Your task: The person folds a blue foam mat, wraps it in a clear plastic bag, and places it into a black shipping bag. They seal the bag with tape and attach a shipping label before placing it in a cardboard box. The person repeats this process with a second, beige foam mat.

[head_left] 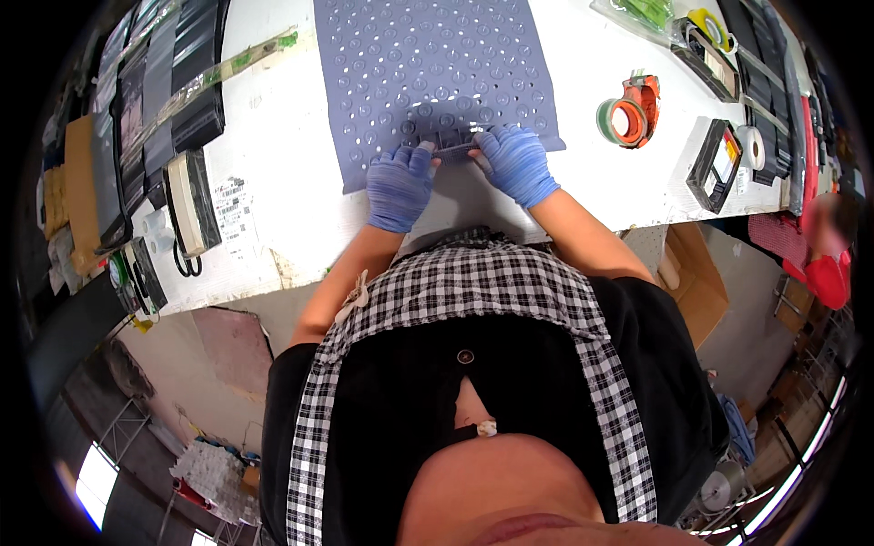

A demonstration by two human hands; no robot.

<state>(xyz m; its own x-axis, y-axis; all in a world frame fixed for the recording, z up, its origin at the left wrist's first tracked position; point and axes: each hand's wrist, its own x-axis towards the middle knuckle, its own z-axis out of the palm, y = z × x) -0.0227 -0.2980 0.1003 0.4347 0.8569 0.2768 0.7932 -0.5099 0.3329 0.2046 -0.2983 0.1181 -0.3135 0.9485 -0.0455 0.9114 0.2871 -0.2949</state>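
Note:
A grey-blue bath mat [437, 77] with rows of round suction cups and small holes lies on the white table, its far end running past the top of the view. My left hand [399, 187], in a blue fingerless glove, grips its near edge left of the middle. In a matching glove, my right hand [516, 164] holds the same edge a little to the right. Both hands have curled fingers, with the thumbs facing each other. Between them the edge looks bent up in shadow; the fingertips are partly hidden.
An orange tape dispenser [643, 111] stands right of the mat. Farther right are a black-framed box [715, 164], a white roll [751, 147] and yellow-handled scissors [712, 29]. Stacked dark packages [196, 73] line the left side. Below the table's right edge is an open cardboard box [696, 282].

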